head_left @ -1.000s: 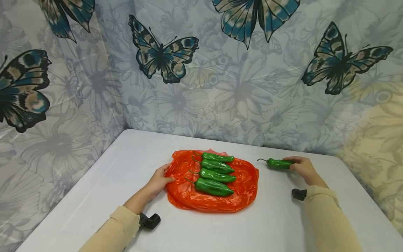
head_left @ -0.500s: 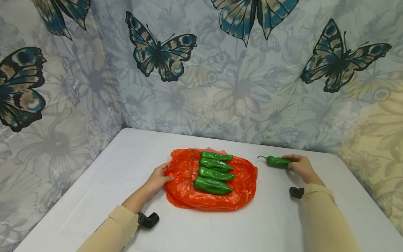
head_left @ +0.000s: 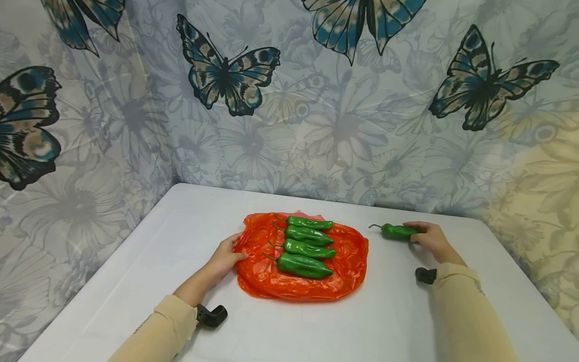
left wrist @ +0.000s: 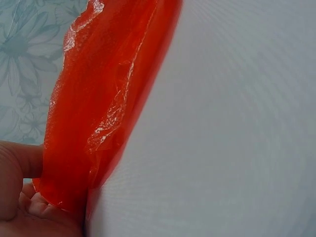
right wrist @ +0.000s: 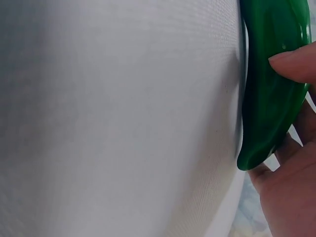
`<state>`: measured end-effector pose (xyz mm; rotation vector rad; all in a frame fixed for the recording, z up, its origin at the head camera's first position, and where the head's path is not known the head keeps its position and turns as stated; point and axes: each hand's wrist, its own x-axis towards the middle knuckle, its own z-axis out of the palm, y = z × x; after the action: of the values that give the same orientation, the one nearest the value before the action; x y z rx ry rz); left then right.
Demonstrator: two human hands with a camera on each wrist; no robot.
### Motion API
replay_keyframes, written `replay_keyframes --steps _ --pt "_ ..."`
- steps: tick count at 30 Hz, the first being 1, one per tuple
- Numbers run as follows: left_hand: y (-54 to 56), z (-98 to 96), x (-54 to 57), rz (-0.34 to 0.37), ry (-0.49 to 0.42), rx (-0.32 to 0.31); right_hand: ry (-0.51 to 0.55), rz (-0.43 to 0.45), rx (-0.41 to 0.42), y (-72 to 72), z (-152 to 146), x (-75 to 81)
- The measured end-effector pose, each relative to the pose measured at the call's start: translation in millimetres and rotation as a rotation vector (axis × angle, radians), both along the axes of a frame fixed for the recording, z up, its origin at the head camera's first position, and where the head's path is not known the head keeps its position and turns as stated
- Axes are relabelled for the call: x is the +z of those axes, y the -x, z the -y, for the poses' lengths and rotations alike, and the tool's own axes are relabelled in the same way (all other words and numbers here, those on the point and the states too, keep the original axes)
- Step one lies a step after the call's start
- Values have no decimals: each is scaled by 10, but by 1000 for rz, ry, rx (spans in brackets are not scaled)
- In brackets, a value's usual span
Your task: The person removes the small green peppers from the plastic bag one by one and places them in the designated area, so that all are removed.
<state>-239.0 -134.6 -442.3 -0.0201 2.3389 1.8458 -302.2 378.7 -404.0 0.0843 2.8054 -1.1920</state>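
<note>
A red plastic bag (head_left: 348, 271) lies flat in the middle of the white table, with several long green peppers (head_left: 305, 265) in a row across it, stems to the left. My left hand (head_left: 224, 259) pinches the bag's left edge between thumb and fingers; the left wrist view shows the red plastic (left wrist: 74, 113) between them. To the right of the bag, another green pepper (head_left: 392, 232) points its curved stem left. My right hand (head_left: 432, 238) holds it by the tip end, the thumb (right wrist: 295, 61) across its side and the other fingers partly hidden behind it.
The white table (head_left: 289, 332) ends at the back and left against hanging cloth (head_left: 253, 146) printed with flowers and butterflies. Black wrist mounts (head_left: 212, 315) stick out from both sleeves, close over the tabletop.
The head view has drifted slightly, shifting everything a little up and left. Both hands keep their holds on the bag and the pepper.
</note>
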Motion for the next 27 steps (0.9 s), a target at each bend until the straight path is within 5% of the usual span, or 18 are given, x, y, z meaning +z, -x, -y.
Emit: replay_keyframes --steps 27 --pt "-20 7 10 -6 -9 -7 -24 49 29 18 -25 -30"
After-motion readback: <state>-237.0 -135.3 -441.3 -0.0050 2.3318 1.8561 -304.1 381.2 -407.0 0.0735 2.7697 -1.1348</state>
